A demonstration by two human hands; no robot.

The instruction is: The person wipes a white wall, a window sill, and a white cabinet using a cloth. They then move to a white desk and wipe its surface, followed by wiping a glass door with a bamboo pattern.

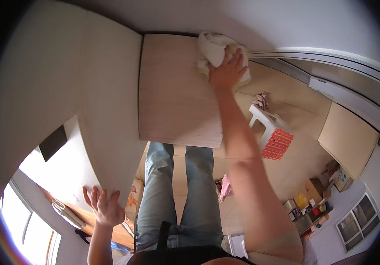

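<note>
My right hand (228,71) lies with fingers spread over a bunched white towel (213,49) with yellowish edging. It presses the towel at the far right corner of a light wood-grain board (176,89), beside the wall. Below and to the left, my left hand (105,205) is raised with its fingers apart and holds nothing. The left hand is close to the lower edge of a tall pale cabinet side (110,82); I cannot tell whether the fingertips touch it. My legs in jeans (158,185) show beneath the board's near edge.
On the tiled floor (296,122) to the right is a white plastic stool (266,122) with a red patterned top. Metal sliding-door tracks (326,58) run along the right wall. Cluttered boxes (312,195) stand lower right. A bright window (27,218) is lower left.
</note>
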